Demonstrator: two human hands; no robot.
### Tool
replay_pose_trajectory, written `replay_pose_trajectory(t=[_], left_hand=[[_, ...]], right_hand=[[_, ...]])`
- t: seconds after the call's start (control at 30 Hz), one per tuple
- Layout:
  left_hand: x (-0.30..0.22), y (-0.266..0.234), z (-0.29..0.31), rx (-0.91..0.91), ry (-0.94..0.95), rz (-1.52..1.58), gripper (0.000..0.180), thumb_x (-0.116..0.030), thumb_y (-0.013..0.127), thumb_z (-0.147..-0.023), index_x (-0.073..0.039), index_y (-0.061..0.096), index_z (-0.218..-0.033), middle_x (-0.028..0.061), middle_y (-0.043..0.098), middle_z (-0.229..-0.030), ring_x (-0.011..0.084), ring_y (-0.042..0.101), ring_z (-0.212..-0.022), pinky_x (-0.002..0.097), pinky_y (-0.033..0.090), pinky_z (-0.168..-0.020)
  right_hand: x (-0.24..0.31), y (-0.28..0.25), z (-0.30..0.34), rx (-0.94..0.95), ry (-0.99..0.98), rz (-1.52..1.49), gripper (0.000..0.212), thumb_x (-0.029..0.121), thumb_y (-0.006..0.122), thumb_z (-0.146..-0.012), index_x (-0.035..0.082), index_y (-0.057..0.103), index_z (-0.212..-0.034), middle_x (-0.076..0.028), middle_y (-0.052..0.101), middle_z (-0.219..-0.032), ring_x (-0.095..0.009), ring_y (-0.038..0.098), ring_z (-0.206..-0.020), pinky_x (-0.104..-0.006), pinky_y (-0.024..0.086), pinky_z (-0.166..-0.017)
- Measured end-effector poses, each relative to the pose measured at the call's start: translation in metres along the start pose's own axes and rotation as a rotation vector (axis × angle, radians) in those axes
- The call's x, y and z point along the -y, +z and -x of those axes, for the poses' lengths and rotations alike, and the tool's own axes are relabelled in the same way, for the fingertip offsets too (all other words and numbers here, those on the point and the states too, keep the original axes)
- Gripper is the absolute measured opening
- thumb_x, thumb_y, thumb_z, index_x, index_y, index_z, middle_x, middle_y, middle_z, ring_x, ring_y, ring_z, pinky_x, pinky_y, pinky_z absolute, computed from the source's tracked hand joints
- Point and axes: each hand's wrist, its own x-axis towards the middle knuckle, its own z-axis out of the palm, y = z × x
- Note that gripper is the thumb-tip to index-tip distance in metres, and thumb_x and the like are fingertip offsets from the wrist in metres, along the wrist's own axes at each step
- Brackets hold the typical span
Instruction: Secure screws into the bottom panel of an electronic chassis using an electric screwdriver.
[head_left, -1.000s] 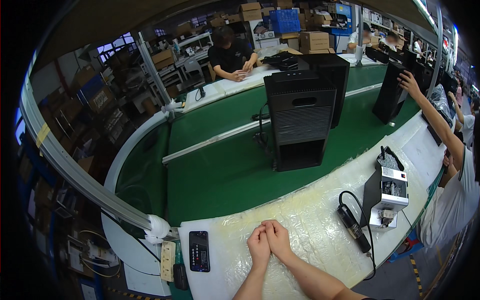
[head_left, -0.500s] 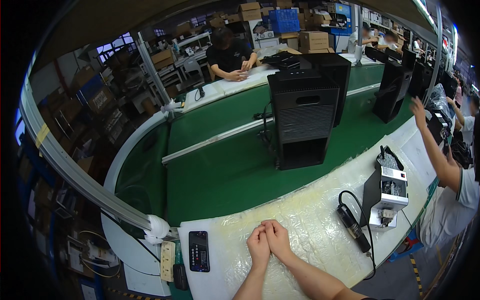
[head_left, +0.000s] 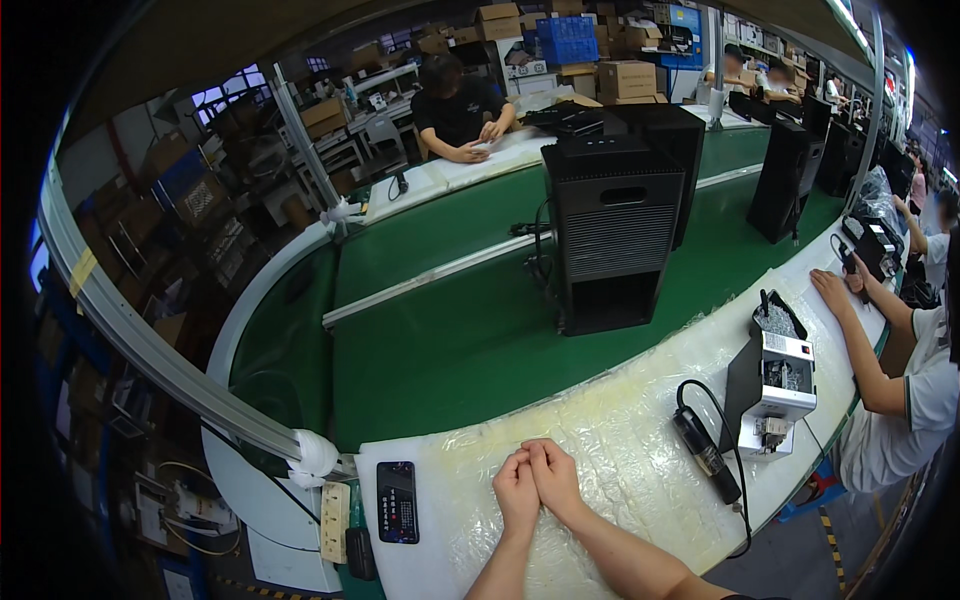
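On the plastic-covered bench [head_left: 620, 430], my left hand [head_left: 515, 492] and my right hand [head_left: 556, 478] rest pressed together, their fingers curled in. No object shows in either. To the left of them lies a phone [head_left: 398, 503] with a lit dark screen. On the right side lies a black electric screwdriver [head_left: 706, 456] with a looped cable, beside a white and silver screw feeder [head_left: 785, 385]. A tray of screws [head_left: 777, 316] sits just behind the feeder.
Beyond the bench runs a green conveyor [head_left: 450, 370] carrying a tall black computer case [head_left: 615, 240] and more cases [head_left: 785, 180]. A co-worker [head_left: 460, 110] sits across it; another [head_left: 900, 360] works at my right. A metal post [head_left: 180, 350] and power strip [head_left: 335, 522] stand left.
The nearest computer case has shifted slightly right and away. The co-worker at my right has lowered a raised arm onto the bench. My hands stay in place.
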Motion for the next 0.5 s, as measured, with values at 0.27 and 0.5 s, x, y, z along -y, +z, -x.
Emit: replay_pose_trajectory(t=[0.27,0.5], left_hand=[[-0.0011,0.0002,0.0001,-0.001,-0.002,0.003,0.016,-0.001,0.051,-0.09,0.004,0.066,-0.091,0.0125,0.07,-0.083,0.0156,0.063,-0.077,0.0291,0.05,-0.071],[-0.0077,0.0008,0.0003,0.005,0.001,-0.006,0.017,-0.001,0.051,-0.09,0.004,0.066,-0.091,0.0116,0.069,-0.081,0.0151,0.063,-0.076,0.0289,0.05,-0.071]], right_hand=[[-0.0015,0.001,0.0001,-0.002,0.0,-0.016,0.023,0.018,0.052,-0.095,0.0,0.066,-0.099,-0.017,0.069,-0.086,-0.023,0.067,-0.078,-0.0313,0.052,-0.07],[0.0006,-0.0007,-0.0003,0.014,0.013,-0.01,0.024,0.016,0.051,-0.095,-0.002,0.065,-0.1,-0.015,0.069,-0.088,-0.02,0.066,-0.081,-0.0301,0.051,-0.073]])
